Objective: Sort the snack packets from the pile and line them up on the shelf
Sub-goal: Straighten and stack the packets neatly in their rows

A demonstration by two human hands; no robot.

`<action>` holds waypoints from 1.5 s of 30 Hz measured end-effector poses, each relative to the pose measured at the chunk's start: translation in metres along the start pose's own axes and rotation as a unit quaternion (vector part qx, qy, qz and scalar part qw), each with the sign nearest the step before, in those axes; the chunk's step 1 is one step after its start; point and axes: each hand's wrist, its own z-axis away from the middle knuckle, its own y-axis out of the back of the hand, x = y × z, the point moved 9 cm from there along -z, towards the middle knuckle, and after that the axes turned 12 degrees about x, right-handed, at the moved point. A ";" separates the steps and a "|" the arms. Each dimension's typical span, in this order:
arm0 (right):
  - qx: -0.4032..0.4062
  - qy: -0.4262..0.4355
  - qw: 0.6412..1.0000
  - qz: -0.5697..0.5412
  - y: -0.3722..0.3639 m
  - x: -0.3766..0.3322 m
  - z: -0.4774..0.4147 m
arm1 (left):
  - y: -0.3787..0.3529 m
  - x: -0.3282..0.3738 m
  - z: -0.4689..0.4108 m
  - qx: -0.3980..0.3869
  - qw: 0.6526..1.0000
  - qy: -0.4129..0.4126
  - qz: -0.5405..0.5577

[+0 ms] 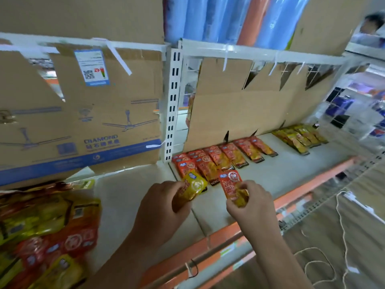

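Observation:
My left hand [160,207] grips a yellow snack packet [194,185] just above the shelf [291,172]. My right hand [252,203] pinches a red snack packet [232,184] by its lower end, right beside the yellow one. Behind both hands, a row of red packets [220,158] lies lined up along the shelf's back. Farther right, a row of yellow packets [300,137] lies near the wire end. A mixed pile of red and yellow packets [48,232] sits at the lower left.
A fan carton [83,113] stands behind the pile at the left. Cardboard sheets [250,105] line the shelf's back. A white slotted upright [174,105] divides the bays. The orange shelf edge [291,197] runs diagonally, with white cable [341,230] on the floor beyond.

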 end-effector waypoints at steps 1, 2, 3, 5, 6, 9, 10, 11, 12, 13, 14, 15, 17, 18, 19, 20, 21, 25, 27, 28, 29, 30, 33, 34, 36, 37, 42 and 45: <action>-0.002 0.000 1.000 0.000 -0.003 0.009 -0.007 | -0.009 0.005 -0.002 0.002 1.000 -0.001 -0.003; -0.006 0.002 1.000 -0.002 -0.007 0.018 -0.016 | -0.019 0.010 -0.004 0.007 1.000 -0.002 -0.009; -0.013 0.004 1.000 -0.004 -0.012 0.026 -0.024 | -0.030 0.014 -0.006 0.010 1.000 -0.001 -0.017; -0.032 0.011 0.999 -0.010 -0.025 0.043 -0.044 | -0.049 0.017 -0.008 0.020 0.999 0.015 -0.031; -0.043 0.014 0.999 -0.011 -0.032 0.052 -0.054 | -0.056 0.015 -0.009 0.032 0.998 0.037 -0.035; -0.077 0.019 0.997 -0.010 -0.057 0.075 -0.088 | -0.065 -0.003 -0.010 0.094 0.986 0.126 -0.055; -0.089 0.021 0.996 -0.010 -0.066 0.080 -0.098 | -0.067 -0.011 -0.009 0.108 0.979 0.158 -0.067; -0.100 0.022 0.995 -0.013 -0.074 0.084 -0.107 | -0.068 -0.018 -0.008 0.118 0.972 0.190 -0.078; -0.108 0.021 0.994 -0.021 -0.081 0.087 -0.114 | -0.068 -0.024 -0.006 0.127 0.965 0.215 -0.086; -0.115 0.020 0.993 -0.029 -0.088 0.089 -0.121 | -0.068 -0.027 -0.005 0.134 0.960 0.225 -0.095; -0.120 0.021 0.992 -0.035 -0.094 0.089 -0.126 | -0.070 -0.027 -0.006 0.134 0.959 0.224 -0.106; -0.124 0.022 0.991 -0.035 -0.099 0.089 -0.130 | -0.072 -0.027 -0.007 0.128 0.961 0.216 -0.119; -0.129 0.029 0.991 -0.030 -0.109 0.086 -0.139 | -0.075 -0.030 -0.007 0.118 0.960 0.211 -0.140; -0.130 0.033 0.991 -0.027 -0.113 0.084 -0.143 | -0.076 -0.032 -0.007 0.118 0.958 0.218 -0.146; -0.128 0.038 0.991 -0.027 -0.116 0.081 -0.146 | -0.076 -0.034 -0.007 0.118 0.956 0.221 -0.154; -0.126 0.042 0.991 -0.030 -0.119 0.079 -0.149 | -0.077 -0.035 -0.007 0.119 0.954 0.220 -0.163; -0.128 0.043 0.990 -0.031 -0.123 0.077 -0.151 | -0.077 -0.035 -0.007 0.120 0.953 0.220 -0.172; -0.155 0.044 0.987 -0.008 -0.137 0.075 -0.153 | -0.078 -0.036 -0.006 0.122 0.948 0.231 -0.183; -0.154 0.042 0.987 -0.005 -0.141 0.074 -0.154 | -0.078 -0.036 -0.007 0.121 0.947 0.230 -0.188; -0.152 0.038 0.988 -0.005 -0.143 0.075 -0.154 | -0.079 -0.037 -0.007 0.120 0.947 0.231 -0.187; -0.153 0.034 0.988 -0.003 -0.144 0.076 -0.154 | -0.079 -0.038 -0.007 0.121 0.948 0.229 -0.186; -0.153 0.032 0.988 0.001 -0.146 0.077 -0.153 | -0.079 -0.038 -0.007 0.122 0.949 0.224 -0.187; -0.159 0.034 0.987 0.011 -0.151 0.077 -0.152 | -0.080 -0.039 -0.008 0.118 0.950 0.216 -0.190; -0.158 0.034 0.987 0.013 -0.151 0.076 -0.152 | -0.080 -0.038 -0.009 0.116 0.951 0.213 -0.190; -0.158 0.035 0.987 0.016 -0.151 0.076 -0.153 | -0.081 -0.037 -0.009 0.114 0.953 0.206 -0.192; -0.158 0.035 0.987 0.017 -0.151 0.075 -0.153 | -0.081 -0.037 -0.009 0.115 0.953 0.203 -0.194; -0.157 0.030 0.987 0.018 -0.151 0.076 -0.151 | -0.081 -0.039 -0.010 0.114 0.954 0.195 -0.196; -0.158 0.032 0.987 0.022 -0.150 0.076 -0.152 | -0.081 -0.040 -0.010 0.114 0.955 0.194 -0.195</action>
